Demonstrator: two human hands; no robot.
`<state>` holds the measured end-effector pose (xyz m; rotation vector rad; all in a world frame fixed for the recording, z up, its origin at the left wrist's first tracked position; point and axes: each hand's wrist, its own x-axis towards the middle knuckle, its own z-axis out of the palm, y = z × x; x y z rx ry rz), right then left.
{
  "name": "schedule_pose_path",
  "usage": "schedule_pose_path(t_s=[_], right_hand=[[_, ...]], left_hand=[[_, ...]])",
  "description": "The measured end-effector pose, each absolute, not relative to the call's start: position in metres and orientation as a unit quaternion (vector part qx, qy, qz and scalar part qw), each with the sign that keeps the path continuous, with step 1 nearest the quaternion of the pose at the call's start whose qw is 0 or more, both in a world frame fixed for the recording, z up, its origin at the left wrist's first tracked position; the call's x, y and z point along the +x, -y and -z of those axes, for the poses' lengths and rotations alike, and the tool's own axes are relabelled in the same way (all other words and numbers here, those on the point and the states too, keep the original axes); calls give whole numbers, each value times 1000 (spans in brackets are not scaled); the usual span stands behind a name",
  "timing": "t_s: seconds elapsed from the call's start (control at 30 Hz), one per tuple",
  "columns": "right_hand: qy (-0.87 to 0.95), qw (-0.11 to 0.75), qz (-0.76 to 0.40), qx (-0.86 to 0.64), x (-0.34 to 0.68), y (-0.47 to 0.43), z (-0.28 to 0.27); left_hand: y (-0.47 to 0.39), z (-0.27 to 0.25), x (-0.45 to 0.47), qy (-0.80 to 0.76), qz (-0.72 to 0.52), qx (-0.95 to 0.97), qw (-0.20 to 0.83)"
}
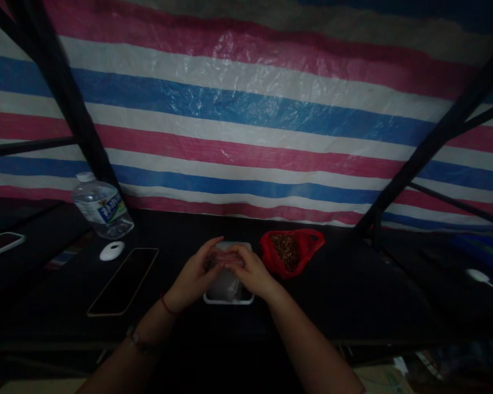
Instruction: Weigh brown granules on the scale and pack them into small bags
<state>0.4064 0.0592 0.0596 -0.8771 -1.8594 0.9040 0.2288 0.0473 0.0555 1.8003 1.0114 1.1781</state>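
Observation:
In the dim middle of the head view, my left hand (198, 269) and my right hand (251, 269) meet with fingers curled around a small pinkish bundle (227, 257). Its kind cannot be made out, and the fingers cover its sides. Beneath both hands lies a shallow white-rimmed tray (229, 301). Something clear and crinkled, like plastic film (229, 285), shows inside the tray below the bundle. Just right of my right hand, an open red plastic bag (307, 256) holds a heap of small brown bits (286, 250).
On the black table (181, 323) at left are a phone (123, 282), a white computer mouse (112, 250) and a large clear bottle (104, 208). Another phone (0, 244) lies far left. A white cabled object (477, 275) sits at right. Dark metal struts stand before a striped plastic sheet (246, 153).

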Motion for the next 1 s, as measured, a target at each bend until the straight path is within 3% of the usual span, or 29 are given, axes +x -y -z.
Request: schedule_pose_path(t_s=[0.17, 0.37, 0.47, 0.63, 0.77, 1.0], right_hand=[[731, 461, -364, -347, 402, -38, -52], [639, 480, -443, -407, 402, -23, -24], [585, 485, -470, -449, 407, -17, -17], [613, 536, -366, -451, 425, -8, -21], [682, 506, -297, -437, 431, 8, -8], [689, 439, -303, -490, 426, 30, 25]], left_hand=[[-29, -46, 238, -396, -457, 718, 345], [-21, -21, 248, -459, -612, 532, 363], [-19, -19, 248, -443, -631, 503, 390], [-10, -28, 234, -451, -523, 641, 335], [5, -13, 229, -485, -426, 725, 238], [26, 21, 232, -536, -380, 724, 210]])
